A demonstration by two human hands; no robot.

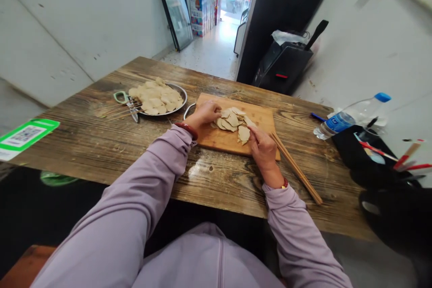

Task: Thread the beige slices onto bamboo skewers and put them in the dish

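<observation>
On a wooden cutting board (232, 146) lies a loose pile of thin pale slices (230, 119), irregular in outline. My left hand (207, 113) is at the pile's left edge, fingers bent and pressed together; what they pinch is hidden. My right hand (262, 143) is closed at the board's right side, with a pale slice (243, 135) at its thumb and fingertips. Whether a skewer runs through that slice cannot be made out. A bundle of wooden skewers (299, 171) rests beside my right hand, partly over the board's edge.
A metal plate (184, 92) heaped with skewered slices (157, 95) stands at left, skewer ends pointing left. Green-handled scissors (120, 97) lie against it. At right are a water bottle (340, 122) and a black organizer (351, 148) with pens. A green-framed code card (29, 138) lies far left.
</observation>
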